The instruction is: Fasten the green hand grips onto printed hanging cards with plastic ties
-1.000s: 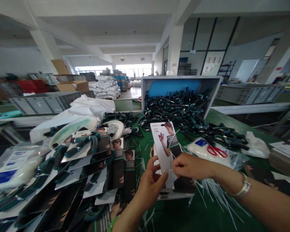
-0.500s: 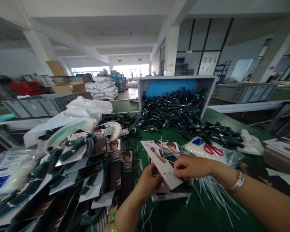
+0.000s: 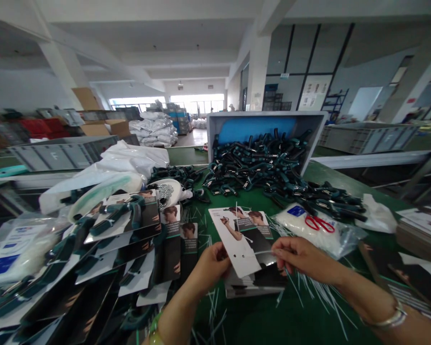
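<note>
Two grips shut: left hand (image 3: 208, 268) on card (image 3: 235, 244), right (image 3: 301, 254) on tie (image 3: 264, 252).

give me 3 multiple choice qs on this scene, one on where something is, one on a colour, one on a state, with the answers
1. Where do the red-handled scissors lie?
A) inside the grey crate
B) on a clear plastic bag
C) on the floor

2. What colour are the loose thin strips on the green table?
A) white
B) red
C) blue

3. What is the left hand doing?
A) lying open on the table
B) holding the scissors
C) gripping a printed card

Answers:
1 B, the scissors rest on top of the bag, right of the hands.
2 A, the strips show white, as does the thin strip in the right hand.
3 C, its fingers pinch the card's lower edge.
</note>
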### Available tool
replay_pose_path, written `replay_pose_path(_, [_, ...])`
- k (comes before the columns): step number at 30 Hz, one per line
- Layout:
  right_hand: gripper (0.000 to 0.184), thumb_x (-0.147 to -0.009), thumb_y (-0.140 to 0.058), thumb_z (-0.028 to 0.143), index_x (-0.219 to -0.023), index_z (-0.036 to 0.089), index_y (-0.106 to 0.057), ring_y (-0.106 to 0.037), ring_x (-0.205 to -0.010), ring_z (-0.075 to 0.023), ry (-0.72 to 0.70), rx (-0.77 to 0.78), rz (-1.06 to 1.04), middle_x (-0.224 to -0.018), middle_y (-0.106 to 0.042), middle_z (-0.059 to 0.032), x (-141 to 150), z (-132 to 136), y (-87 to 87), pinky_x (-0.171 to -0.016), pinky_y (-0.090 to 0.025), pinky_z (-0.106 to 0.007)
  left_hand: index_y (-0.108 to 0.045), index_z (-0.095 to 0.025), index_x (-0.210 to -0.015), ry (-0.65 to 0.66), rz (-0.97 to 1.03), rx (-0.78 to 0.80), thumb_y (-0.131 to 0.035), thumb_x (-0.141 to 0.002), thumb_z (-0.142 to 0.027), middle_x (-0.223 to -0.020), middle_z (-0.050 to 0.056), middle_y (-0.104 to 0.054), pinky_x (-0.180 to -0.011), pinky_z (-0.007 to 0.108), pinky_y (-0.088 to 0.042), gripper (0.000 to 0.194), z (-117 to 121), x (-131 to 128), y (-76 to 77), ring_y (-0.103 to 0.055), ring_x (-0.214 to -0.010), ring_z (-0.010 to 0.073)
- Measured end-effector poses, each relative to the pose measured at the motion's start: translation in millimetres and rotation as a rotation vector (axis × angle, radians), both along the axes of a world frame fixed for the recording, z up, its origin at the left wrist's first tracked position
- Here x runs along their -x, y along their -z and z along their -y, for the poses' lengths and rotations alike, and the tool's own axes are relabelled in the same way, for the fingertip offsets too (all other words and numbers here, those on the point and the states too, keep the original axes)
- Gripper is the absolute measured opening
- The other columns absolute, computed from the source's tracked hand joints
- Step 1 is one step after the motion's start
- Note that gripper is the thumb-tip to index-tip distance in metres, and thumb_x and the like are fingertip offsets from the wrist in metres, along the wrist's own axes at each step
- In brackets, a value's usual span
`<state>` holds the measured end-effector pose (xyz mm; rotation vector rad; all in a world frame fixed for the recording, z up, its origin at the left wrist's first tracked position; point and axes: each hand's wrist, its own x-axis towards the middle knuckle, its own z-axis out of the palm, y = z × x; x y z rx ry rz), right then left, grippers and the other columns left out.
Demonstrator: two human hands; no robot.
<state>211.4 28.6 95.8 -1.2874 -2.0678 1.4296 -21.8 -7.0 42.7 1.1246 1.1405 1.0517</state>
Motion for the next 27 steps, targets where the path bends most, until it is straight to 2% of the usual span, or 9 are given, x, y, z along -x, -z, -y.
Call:
replay_pose_path(4, [0.035, -0.078, -0.048, 0.048, -0.09, 0.015, -0.052, -0.054, -0.052, -0.0085, 0.069, 0.093, -0.098, -0.069, -0.061, -0.0013, 12, -1, 16.4, -0.043, -0.034, -0.018, -0.053, -0.015, -0.081, -0.085, 0.055, 0.021, -0.067, -0.065, -0.031, -0.06, -0.003, -0.055, -0.042, 0.017, -0.033, 0.027, 6, 10, -6.8, -0.044, -0.043, 0.0052])
replay_pose_path(9, [0.033, -0.081, -0.042, 0.048, -0.082, 0.017, -0.051, -0.051, -0.05, -0.0085, 0.116, 0.046, -0.001, -0.066, -0.058, 0.0001, 23, -3, 24.2, -0.041, -0.034, -0.018, -0.052, -0.018, -0.087, -0.25, 0.118, -0.173, -0.062, -0.072, -0.035, -0.062, -0.004, -0.053, -0.049, 0.019, -0.039, 0.025, 14, 3, -13.3, -0.049, -0.05, 0.0074])
replay_pose_path(11, [0.033, -0.082, -0.04, 0.047, -0.081, 0.018, -0.055, -0.054, -0.056, -0.0118, 0.11, -0.128, 0.097, -0.071, -0.06, -0.0022, 22, -3, 25.6, -0.047, -0.042, -0.023, -0.056, -0.016, -0.079, -0.254, 0.073, -0.225, -0.062, -0.072, -0.035, -0.062, -0.002, -0.055, -0.053, 0.02, -0.041, 0.021, 16, -2, -13.7, -0.052, -0.053, 0.0087])
replay_pose_path(13, [0.032, -0.083, -0.041, 0.042, -0.088, 0.018, -0.061, -0.059, -0.074, -0.0185, 0.128, -0.454, 0.199, -0.087, -0.062, -0.0073, 20, 1, 26.5, -0.065, -0.048, -0.033, -0.058, -0.016, -0.073, -0.264, 0.039, -0.242, -0.064, -0.07, -0.033, -0.06, -0.001, -0.056, -0.053, 0.021, -0.042, 0.018, 16, -6, -13.3, -0.053, -0.054, 0.0101])
replay_pose_path(16, [0.031, -0.081, -0.044, 0.03, -0.105, 0.02, -0.061, -0.049, -0.108, -0.0277, 0.14, -0.965, 0.298, -0.115, -0.055, -0.0117, 20, 16, 25.3, -0.092, -0.036, -0.046, -0.059, -0.016, -0.068, -0.272, 0.02, -0.264, -0.066, -0.067, -0.03, -0.055, -0.001, -0.056, -0.051, 0.022, -0.042, 0.015, 13, -11, -13.7, -0.053, -0.05, 0.011])
replay_pose_path(18, [0.04, -0.078, -0.046, 0.025, -0.117, 0.021, -0.055, -0.041, -0.118, -0.029, 0.049, -1.155, 0.334, -0.125, -0.051, -0.0105, 23, 29, 22.5, -0.099, -0.025, -0.052, -0.058, -0.016, -0.067, -0.257, 0.001, -0.309, -0.065, -0.068, -0.03, -0.054, -0.001, -0.056, -0.051, 0.022, -0.042, 0.015, 10, -14, -15.6, -0.053, -0.049, 0.0111])
replay_pose_path(21, [0.052, -0.076, -0.047, 0.024, -0.127, 0.019, -0.045, -0.034, -0.124, -0.0305, -0.039, -1.26, 0.387, -0.128, -0.049, -0.0092, 30, 41, 18.9, -0.102, -0.01, -0.059, -0.057, -0.016, -0.068, -0.247, -0.029, -0.447, -0.063, -0.071, -0.032, -0.06, 0.0, -0.057, -0.051, 0.021, -0.042, 0.017, 4, -20, -20.7, -0.053, -0.053, 0.0106])
replay_pose_path(24, [0.039, -0.078, -0.046, 0.026, -0.116, 0.021, -0.055, -0.036, -0.123, -0.0324, 0.15, -1.326, 0.387, -0.116, -0.059, -0.0067, 33, 39, 20.7, -0.1, -0.003, -0.063, -0.057, -0.016, -0.067, -0.226, -0.046, -0.566, -0.063, -0.071, -0.034, -0.07, 0.002, -0.058, -0.055, 0.02, -0.042, 0.019, -3, -28, -26.5, -0.055, -0.065, 0.0119])
replay_pose_path(27, [0.027, -0.081, -0.047, 0.029, -0.103, 0.025, -0.062, -0.044, -0.118, -0.0313, 0.303, -1.354, 0.341, -0.099, -0.067, -0.0028, 29, 30, 27.7, -0.099, -0.001, -0.063, -0.053, -0.016, -0.068, -0.129, 0.107, -0.465, -0.062, -0.072, -0.037, -0.066, 0.0, -0.057, -0.057, 0.021, -0.045, 0.024, -10, -41, -29.1, -0.056, -0.061, 0.0105])
